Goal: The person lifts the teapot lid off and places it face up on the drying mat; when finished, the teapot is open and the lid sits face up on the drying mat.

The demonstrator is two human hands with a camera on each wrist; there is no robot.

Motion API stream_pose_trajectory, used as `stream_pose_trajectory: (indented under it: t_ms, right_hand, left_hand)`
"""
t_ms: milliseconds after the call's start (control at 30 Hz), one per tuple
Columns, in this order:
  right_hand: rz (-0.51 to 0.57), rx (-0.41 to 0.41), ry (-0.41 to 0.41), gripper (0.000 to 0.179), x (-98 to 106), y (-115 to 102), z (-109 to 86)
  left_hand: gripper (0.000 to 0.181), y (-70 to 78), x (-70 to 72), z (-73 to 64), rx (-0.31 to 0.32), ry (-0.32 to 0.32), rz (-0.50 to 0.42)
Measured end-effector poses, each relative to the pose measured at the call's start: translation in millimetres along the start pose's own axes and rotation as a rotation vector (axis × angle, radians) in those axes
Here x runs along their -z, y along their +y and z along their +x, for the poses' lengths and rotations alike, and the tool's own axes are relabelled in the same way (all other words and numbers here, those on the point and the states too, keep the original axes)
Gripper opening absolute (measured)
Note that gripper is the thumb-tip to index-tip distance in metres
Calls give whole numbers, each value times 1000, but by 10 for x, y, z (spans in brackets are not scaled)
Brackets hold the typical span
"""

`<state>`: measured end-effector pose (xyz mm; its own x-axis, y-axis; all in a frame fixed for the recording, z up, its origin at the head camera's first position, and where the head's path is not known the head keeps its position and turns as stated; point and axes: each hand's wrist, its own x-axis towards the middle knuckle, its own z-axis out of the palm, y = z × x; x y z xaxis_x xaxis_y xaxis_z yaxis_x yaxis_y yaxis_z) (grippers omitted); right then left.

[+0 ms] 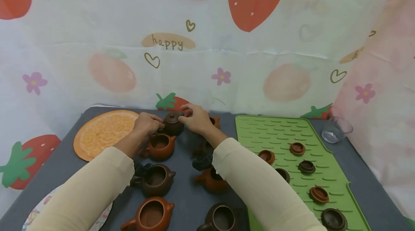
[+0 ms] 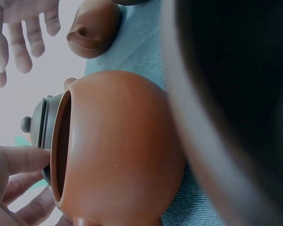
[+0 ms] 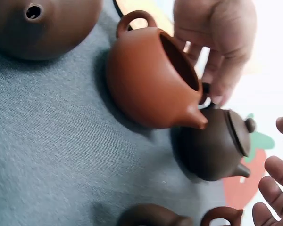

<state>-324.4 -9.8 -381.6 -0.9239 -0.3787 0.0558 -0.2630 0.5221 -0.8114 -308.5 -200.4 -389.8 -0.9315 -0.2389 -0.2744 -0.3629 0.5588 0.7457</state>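
At the back of the left row stands a dark brown clay teapot [image 1: 173,128] with its knobbed lid [image 2: 37,123] on top. My left hand [image 1: 146,124] pinches this pot's handle between thumb and fingers, as the right wrist view shows. On the spout side my right hand [image 1: 197,120] is held up with fingers spread, apart from the pot. Just in front of the dark pot sits a lidless reddish-brown teapot [image 3: 146,82], its rim close beside my left hand. Nearer me in the same row are a lidless brown teapot [image 1: 162,187] and a lidless reddish one [image 1: 166,216].
A second row of teapots, including a dark one [image 1: 210,223], stands under my right arm. On the right, a green mat [image 1: 272,130] bears several loose lids, with a clear glass [image 1: 334,134] beyond. An orange round mat [image 1: 107,134] and a patterned plate [image 1: 39,207] lie left.
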Motion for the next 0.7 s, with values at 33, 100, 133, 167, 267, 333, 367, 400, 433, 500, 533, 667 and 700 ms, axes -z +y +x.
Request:
stream_pose_trajectory:
  t_ms: [33,100,133,167,267,333,367,400,433,500,533,667,700]
  right_hand:
    - [-16,4,-1,36,-27,1,4]
    - [-48,17,-4,38,-75,1,7]
    - [-57,23,-6,39,-97,-1,7]
    - [-72,30,-7,39,-115,-4,5]
    - [-73,49,-12,40,-160,2,4]
    - [-72,53,-12,40,-179,9,7]
    - [-76,54,-11,40,-187,12,11]
    - [-77,52,-9,40,-195,15,16]
    - [-81,49,-7,40,-204,20,24]
    - [-98,42,-1,39,-221,31,47]
    - [-110,41,5,38,-227,31,59]
    - [-143,51,21,39,-257,23,107]
    - [-159,62,29,38,-264,15,115]
  left_hand:
    - [20,2,-2,0,3,-2,2]
    - [20,0,-2,-2,4,-5,9]
    - [20,-3,-2,-5,4,-5,9]
    - [20,-7,-1,-9,5,-7,8]
    - [21,-24,-4,-8,0,-15,11]
    - [21,-30,-10,-7,-5,-18,13]
    - [21,-30,-12,-7,-7,-21,16]
    - [21,-30,-13,-6,-8,-23,16]
    - [21,-30,-14,-5,-6,-24,15]
    - [21,-25,-14,-7,-3,-23,13]
    - [20,-24,-13,-7,-4,-20,12]
    - [20,-17,-5,-10,-14,-7,14]
    - [21,-15,-4,-11,-20,-6,17]
